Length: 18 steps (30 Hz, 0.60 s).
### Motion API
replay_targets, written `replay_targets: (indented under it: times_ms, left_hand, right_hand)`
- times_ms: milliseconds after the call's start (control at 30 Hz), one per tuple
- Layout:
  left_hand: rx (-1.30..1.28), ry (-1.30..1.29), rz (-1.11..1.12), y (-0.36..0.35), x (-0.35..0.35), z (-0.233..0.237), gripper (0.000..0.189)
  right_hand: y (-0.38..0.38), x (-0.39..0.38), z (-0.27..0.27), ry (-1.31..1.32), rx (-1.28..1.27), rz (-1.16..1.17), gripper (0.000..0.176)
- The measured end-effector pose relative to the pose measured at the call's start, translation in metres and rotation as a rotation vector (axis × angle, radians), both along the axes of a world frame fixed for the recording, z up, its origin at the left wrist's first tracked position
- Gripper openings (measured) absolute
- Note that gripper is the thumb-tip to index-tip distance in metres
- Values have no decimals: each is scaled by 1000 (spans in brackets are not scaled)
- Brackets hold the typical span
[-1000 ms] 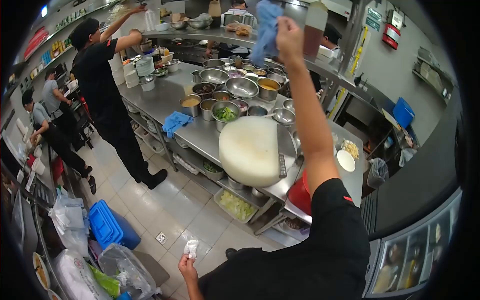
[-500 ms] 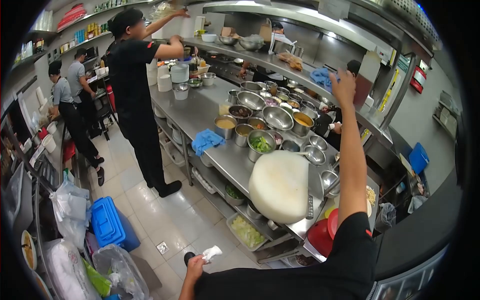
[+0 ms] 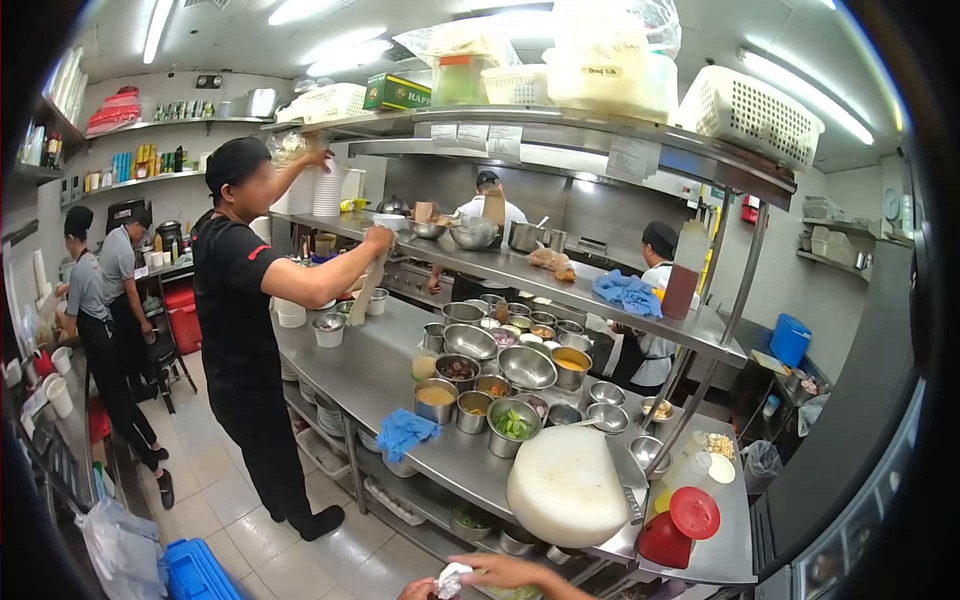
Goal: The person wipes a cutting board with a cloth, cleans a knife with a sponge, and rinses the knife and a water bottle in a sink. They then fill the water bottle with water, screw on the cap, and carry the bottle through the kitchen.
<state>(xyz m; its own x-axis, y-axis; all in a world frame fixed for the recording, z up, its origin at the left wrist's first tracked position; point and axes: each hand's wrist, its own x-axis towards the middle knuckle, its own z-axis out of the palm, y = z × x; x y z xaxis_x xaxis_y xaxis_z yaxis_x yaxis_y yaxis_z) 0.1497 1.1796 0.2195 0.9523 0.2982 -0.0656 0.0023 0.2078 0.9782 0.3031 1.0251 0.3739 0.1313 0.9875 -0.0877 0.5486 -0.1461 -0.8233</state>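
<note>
At the bottom edge, my left hand (image 3: 418,590) is partly cut off by the frame and grips a crumpled white tissue (image 3: 452,580). My right hand (image 3: 500,571) reaches in from the right with fingers stretched out, right at the tissue. Just beyond my hands stands the steel counter (image 3: 385,365), bearing a thick round white cutting board (image 3: 566,487). A knife (image 3: 633,505) lies along the board's right side. Behind the board is a steel pot of green leaves (image 3: 513,424). A blue cloth (image 3: 406,433) lies on the counter's near edge.
Several steel bowls and pots (image 3: 527,367) of ingredients crowd the counter. Red-topped container (image 3: 692,513) sits at the right. The overhead shelf (image 3: 480,262) carries another blue cloth (image 3: 628,292). A co-worker in black (image 3: 240,300) stands at the left, holding something long. Others work further back.
My right hand has come down from beside the blue cloth on the shelf to the tissue in my left hand. The view has tilted upward. The co-worker's near arm has lowered.
</note>
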Motion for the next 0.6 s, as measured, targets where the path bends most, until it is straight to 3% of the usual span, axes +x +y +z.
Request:
replay_targets:
  times_ms: [100,133,200,233,267,300,333,367,433,500,533,567,600]
  left_hand:
    - [-136,191,-4,10,-2,39,30]
    - [-140,187,-2,13,-2,47,30]
    - [-93,148,-52,13,-3,59,29]
    - [-67,123,-76,15,1,63,29]
    - [-217,172,-116,21,15,27,21]
    - [-223,175,-116,14,12,38,21]
    - [-447,178,-18,4,10,63,18]
    - [-668,176,82,0,11,77,17]
    - [-651,67,102,-1,25,39,16]
    - [-631,-36,119,2,35,11,17]
    - [-546,13,119,9,37,4,16]
    - [-462,62,120,15,38,-3,15]
    - [-457,65,120,19,39,-8,15]
  right_hand:
    - [15,-34,-41,92,139,-226,55]
    - [19,-42,-29,88,135,-223,55]
    - [20,-60,-8,53,207,-602,24]
    - [24,-56,-11,44,207,-599,24]
    - [26,-51,-20,8,262,-609,24]
    - [26,-51,-27,-19,312,-622,24]
    - [27,-49,-28,-18,309,-621,24]
    - [29,-46,-26,-136,160,-549,23]
    - [32,-31,-13,-250,8,-481,23]
    - [39,4,19,-303,-352,232,52]
    - [35,30,16,-212,-335,325,53]
    - [34,36,73,-157,-276,286,50]
    - [29,61,85,-137,-75,155,45]
